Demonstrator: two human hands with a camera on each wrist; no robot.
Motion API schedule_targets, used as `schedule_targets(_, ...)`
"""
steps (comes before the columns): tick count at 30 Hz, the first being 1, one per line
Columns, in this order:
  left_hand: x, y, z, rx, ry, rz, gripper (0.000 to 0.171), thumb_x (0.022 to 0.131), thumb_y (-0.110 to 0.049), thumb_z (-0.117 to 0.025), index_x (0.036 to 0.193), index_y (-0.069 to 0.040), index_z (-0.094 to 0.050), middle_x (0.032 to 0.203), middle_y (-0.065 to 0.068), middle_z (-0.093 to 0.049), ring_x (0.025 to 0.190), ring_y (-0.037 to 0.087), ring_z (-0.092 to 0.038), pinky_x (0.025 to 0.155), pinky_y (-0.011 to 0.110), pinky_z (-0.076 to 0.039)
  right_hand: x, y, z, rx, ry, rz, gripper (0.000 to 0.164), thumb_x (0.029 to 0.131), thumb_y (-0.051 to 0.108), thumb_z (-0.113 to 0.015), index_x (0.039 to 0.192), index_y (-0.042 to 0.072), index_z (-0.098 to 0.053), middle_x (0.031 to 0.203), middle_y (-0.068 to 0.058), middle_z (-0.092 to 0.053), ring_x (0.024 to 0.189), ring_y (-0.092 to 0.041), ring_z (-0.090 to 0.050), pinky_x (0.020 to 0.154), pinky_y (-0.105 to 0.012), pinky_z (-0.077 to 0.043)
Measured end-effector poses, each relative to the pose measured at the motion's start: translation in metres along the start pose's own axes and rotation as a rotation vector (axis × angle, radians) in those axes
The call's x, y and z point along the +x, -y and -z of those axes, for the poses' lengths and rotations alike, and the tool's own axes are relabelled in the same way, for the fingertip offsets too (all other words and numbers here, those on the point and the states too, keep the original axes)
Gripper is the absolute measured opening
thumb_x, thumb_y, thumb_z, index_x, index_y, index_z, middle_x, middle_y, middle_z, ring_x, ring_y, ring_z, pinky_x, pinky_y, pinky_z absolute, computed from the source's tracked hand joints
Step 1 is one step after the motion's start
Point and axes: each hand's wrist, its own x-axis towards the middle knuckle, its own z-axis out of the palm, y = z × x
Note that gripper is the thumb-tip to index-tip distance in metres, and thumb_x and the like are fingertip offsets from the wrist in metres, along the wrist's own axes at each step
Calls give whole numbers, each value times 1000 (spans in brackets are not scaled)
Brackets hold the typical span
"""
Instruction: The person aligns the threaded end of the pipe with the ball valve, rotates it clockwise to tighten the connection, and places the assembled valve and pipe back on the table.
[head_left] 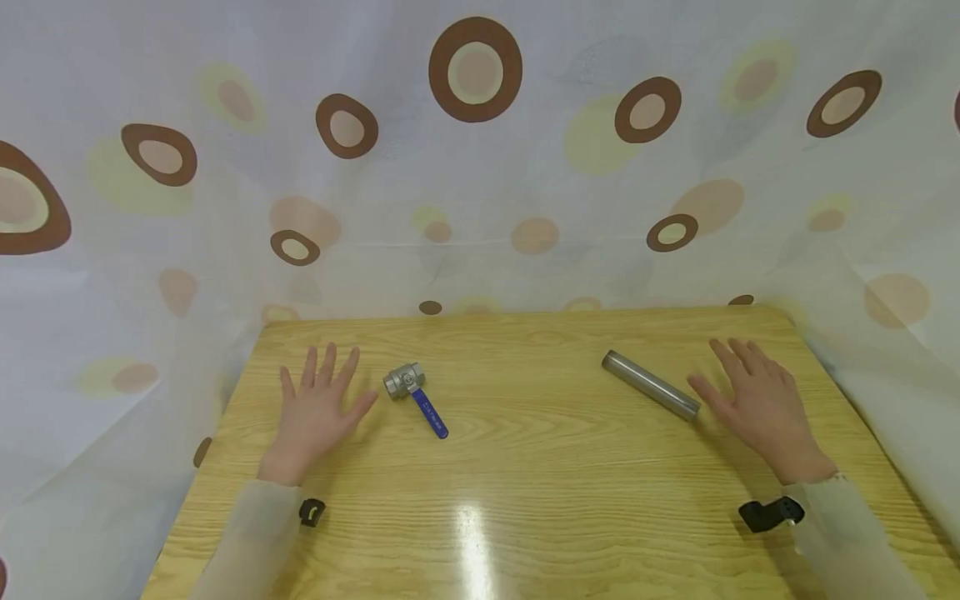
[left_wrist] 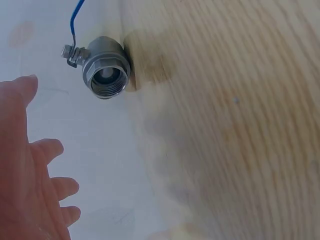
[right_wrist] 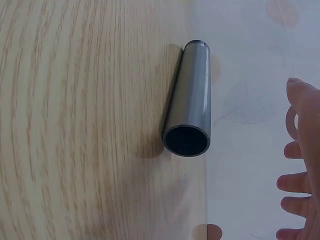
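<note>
A metal ball valve (head_left: 405,380) with a blue lever handle (head_left: 431,414) lies on the table, left of the middle. Its threaded opening (left_wrist: 107,81) faces the camera in the left wrist view. Just left of the valve is my left hand (head_left: 315,417), palm down with fingers spread, holding nothing. On the right side of the table a short steel pipe (head_left: 651,385) lies at a slant; its hollow end (right_wrist: 186,140) shows in the right wrist view. My right hand (head_left: 761,408) is beside the pipe's near end, fingers extended, apart from it and holding nothing.
The wooden table (head_left: 525,467) has a light grain and a bright reflection near its front. A white curtain (head_left: 525,183) with brown and beige circles hangs behind the table and along both sides. Dark straps (head_left: 765,515) sit at both wrists.
</note>
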Motion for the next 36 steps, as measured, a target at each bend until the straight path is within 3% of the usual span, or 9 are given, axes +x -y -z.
schedule_targets(8, 1, -2, -6, -20, -25, -13, 82, 103, -65, -42, 166, -15, -25, 170, 26, -15, 158, 47, -4, 120, 78, 6, -1, 1, -2, -6, 6, -1, 70, 103, 46, -60, 151, -2, -46, 148, -39, -45, 137, -61, -37, 104, -79, -32)
schedule_targets(23, 1, -7, -14, -55, -17, -19, 80, 104, -61, -48, 166, -15, -27, 169, 27, -17, 157, 49, -5, 119, 78, 5, -2, -4, -9, -3, -25, 14, 67, 102, 44, -63, 147, -3, -50, 144, -38, -48, 135, -61, -38, 103, -79, -32)
schedule_targets(30, 2, -6, -19, -81, -38, -21, 78, 103, -58, -51, 164, -12, -31, 166, 30, -24, 154, 53, -16, 119, 80, -4, -1, -4, -11, 6, -74, 55, 64, 100, 40, -67, 143, -5, -54, 138, -39, -53, 131, -63, -42, 101, -80, -35)
schedule_targets(36, 5, -4, -27, -109, -32, -23, 80, 103, -58, -53, 163, -11, -31, 165, 30, -28, 150, 54, -25, 120, 79, -7, -5, -4, -13, 13, -61, 59, 62, 101, 39, -66, 141, -7, -54, 136, -39, -54, 129, -64, -43, 101, -80, -36)
